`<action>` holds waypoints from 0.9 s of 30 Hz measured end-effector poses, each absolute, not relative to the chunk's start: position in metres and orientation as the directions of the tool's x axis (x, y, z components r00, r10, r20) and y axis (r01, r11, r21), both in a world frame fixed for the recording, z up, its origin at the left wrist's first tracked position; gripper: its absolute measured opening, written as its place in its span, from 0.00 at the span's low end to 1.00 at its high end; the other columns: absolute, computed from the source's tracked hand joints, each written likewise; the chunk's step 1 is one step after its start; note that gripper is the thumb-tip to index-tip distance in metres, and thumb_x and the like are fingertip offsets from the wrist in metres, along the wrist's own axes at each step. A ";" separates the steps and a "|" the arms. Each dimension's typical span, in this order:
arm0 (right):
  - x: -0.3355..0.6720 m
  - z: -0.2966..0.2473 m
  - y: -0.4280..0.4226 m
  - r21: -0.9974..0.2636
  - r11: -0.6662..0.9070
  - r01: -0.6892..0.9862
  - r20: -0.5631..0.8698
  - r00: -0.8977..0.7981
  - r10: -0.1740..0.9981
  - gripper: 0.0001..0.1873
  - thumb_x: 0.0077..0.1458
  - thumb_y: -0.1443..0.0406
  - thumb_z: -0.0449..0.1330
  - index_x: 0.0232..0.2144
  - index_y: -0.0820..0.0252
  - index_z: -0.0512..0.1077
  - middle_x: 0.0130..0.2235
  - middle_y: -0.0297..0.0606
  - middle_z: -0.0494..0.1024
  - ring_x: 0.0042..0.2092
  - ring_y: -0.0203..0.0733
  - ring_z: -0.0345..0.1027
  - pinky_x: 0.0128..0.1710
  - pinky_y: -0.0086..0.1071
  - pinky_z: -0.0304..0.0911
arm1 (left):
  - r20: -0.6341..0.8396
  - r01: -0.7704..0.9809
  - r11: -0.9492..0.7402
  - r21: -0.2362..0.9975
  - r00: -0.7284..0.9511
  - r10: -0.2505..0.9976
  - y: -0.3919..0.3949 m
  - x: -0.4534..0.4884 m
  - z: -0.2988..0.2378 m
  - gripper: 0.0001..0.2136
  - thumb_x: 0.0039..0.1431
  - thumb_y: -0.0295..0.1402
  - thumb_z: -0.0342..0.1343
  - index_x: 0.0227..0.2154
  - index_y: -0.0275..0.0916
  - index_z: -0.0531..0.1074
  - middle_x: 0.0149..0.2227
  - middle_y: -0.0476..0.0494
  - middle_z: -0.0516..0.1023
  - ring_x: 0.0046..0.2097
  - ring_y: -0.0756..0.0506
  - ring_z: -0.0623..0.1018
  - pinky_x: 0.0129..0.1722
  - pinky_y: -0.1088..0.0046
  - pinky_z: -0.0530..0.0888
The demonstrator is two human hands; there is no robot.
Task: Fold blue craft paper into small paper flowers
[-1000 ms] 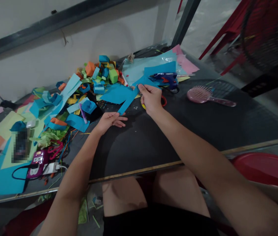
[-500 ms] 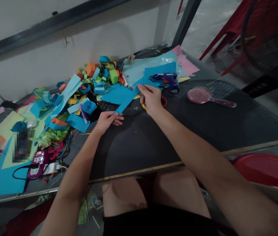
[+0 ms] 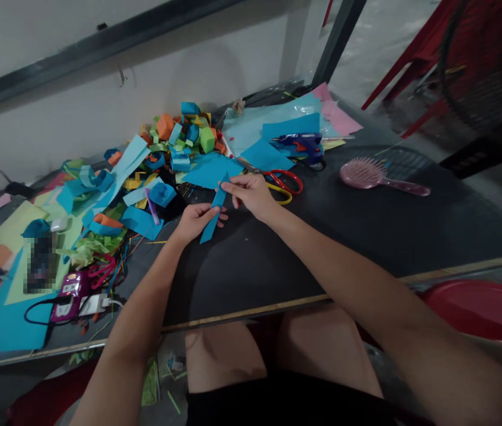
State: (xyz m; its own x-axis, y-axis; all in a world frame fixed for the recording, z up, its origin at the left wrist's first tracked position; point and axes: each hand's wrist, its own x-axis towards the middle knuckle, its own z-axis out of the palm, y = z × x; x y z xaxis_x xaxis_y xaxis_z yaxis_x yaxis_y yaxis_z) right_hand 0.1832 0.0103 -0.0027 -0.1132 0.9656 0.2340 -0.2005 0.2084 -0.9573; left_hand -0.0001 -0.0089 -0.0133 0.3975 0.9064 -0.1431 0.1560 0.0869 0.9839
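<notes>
A narrow blue paper strip [image 3: 214,214] is held between both hands over the dark table [image 3: 366,231]. My left hand [image 3: 195,219] pinches its lower half. My right hand [image 3: 251,194] grips its upper end with closed fingers. Just behind my right hand lie red-handled scissors [image 3: 283,180] and a yellow-handled pair, uncovered now. Blue paper sheets [image 3: 212,170] lie flat behind the hands.
A heap of coloured paper scraps and folded cubes [image 3: 175,139] fills the back left. A blue glue gun [image 3: 299,144] and a pink hairbrush [image 3: 369,175] lie to the right. A pink gadget with cables [image 3: 71,290] sits near the front edge; red chairs [image 3: 420,53] stand beyond.
My right hand pulled the strip back towards me and left, away from the sheets; the strip now stands shorter between both hands, and the scissors beneath are exposed.
</notes>
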 end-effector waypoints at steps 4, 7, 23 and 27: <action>0.184 -0.001 0.010 -0.961 0.204 -0.189 0.235 -0.164 0.958 0.22 0.42 0.47 0.69 0.22 0.61 0.77 0.14 0.27 0.66 0.14 0.29 0.56 0.15 0.28 0.50 | -0.147 0.204 0.073 0.976 0.375 0.915 -0.009 0.000 -0.014 0.22 0.53 0.47 0.64 0.39 0.30 0.78 0.34 0.36 0.84 0.28 0.49 0.81 0.30 0.75 0.78; 0.184 -0.005 0.014 -0.959 0.172 -0.225 0.208 -0.149 0.967 0.22 0.40 0.47 0.70 0.23 0.60 0.78 0.19 0.31 0.74 0.15 0.29 0.57 0.14 0.28 0.51 | -0.147 0.218 0.068 0.974 0.371 0.917 -0.009 0.000 -0.014 0.19 0.55 0.44 0.63 0.38 0.30 0.79 0.33 0.38 0.83 0.27 0.51 0.80 0.28 0.77 0.77; 0.180 -0.017 0.020 -0.956 0.144 -0.254 0.170 -0.081 0.982 0.18 0.42 0.49 0.69 0.27 0.58 0.81 0.31 0.37 0.82 0.16 0.27 0.56 0.16 0.28 0.50 | -0.217 0.224 0.137 0.965 0.387 0.896 -0.007 -0.001 -0.010 0.18 0.52 0.44 0.66 0.34 0.30 0.79 0.30 0.38 0.83 0.24 0.51 0.78 0.25 0.78 0.75; 0.180 -0.021 0.023 -0.951 0.134 -0.277 0.166 -0.095 0.981 0.19 0.41 0.49 0.70 0.28 0.58 0.81 0.28 0.36 0.81 0.16 0.27 0.55 0.16 0.28 0.51 | -0.219 0.214 0.145 0.966 0.379 0.899 -0.007 -0.001 -0.010 0.20 0.52 0.45 0.65 0.35 0.30 0.79 0.30 0.38 0.83 0.24 0.51 0.78 0.26 0.78 0.75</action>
State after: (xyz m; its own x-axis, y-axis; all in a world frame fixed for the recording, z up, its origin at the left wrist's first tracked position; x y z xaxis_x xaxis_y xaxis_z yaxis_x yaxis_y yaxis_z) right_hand 0.1802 0.0232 -0.0211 -0.0950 0.9815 0.1664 -0.2772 0.1345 -0.9514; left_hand -0.0010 -0.0072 -0.0102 0.3794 0.8989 -0.2192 0.2141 0.1452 0.9660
